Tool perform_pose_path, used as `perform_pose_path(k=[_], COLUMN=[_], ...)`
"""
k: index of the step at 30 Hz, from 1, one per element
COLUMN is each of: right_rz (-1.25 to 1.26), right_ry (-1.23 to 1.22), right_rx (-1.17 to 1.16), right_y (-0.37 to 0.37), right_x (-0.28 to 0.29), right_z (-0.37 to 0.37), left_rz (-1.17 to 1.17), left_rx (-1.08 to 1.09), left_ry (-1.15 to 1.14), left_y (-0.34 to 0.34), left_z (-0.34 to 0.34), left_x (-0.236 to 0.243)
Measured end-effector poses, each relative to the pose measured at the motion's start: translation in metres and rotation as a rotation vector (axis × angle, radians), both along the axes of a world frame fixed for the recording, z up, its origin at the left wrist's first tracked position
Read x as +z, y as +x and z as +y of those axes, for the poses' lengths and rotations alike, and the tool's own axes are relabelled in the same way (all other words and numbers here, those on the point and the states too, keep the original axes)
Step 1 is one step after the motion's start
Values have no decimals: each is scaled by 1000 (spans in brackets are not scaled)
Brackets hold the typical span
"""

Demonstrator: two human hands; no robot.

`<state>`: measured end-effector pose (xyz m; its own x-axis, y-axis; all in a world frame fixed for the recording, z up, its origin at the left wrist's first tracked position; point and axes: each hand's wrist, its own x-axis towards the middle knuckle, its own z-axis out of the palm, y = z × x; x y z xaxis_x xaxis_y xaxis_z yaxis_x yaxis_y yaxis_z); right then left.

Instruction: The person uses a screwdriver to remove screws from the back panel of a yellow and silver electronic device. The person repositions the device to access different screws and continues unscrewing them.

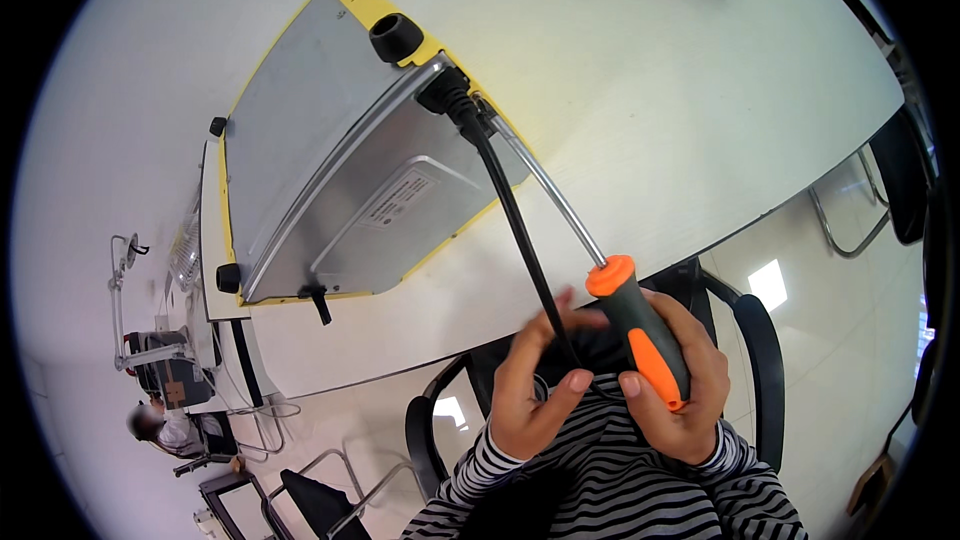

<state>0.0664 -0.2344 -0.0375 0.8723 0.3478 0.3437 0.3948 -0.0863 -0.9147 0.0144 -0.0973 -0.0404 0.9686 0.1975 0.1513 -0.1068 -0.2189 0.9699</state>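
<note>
Screwdriver [640,335], stiff and light, sits gripped by its rubbery handle in the right hand [680,380]; left hand [530,385] pinches the limp black cord [520,230] at lower centre

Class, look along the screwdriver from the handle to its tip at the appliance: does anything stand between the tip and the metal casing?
Nothing visible blocks it. The screwdriver, gripped by the right hand, reaches the appliance beside the black power cord, which runs alongside the shaft; the left hand holds that cord.
</note>
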Motion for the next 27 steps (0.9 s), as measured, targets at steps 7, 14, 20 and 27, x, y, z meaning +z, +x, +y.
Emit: perform_pose_path(k=[7,14,20,27], right_rz=[-239,-603,-703,-344], right_ry=[-155,-509,-570,-228], right_rx=[-96,-378,-441,-160], right_y=[6,5,10,9], right_x=[0,-4,0,5], right_z=[-1,5,-2,-5], left_rz=[98,19,33,41], left_rx=[-31,-71,-96,-175], left_ry=[-135,12,-29,-36], left_y=[-12,-11,-16,-19], left_z=[-6,-4,-6,-11], left_x=[-2,2,0,4])
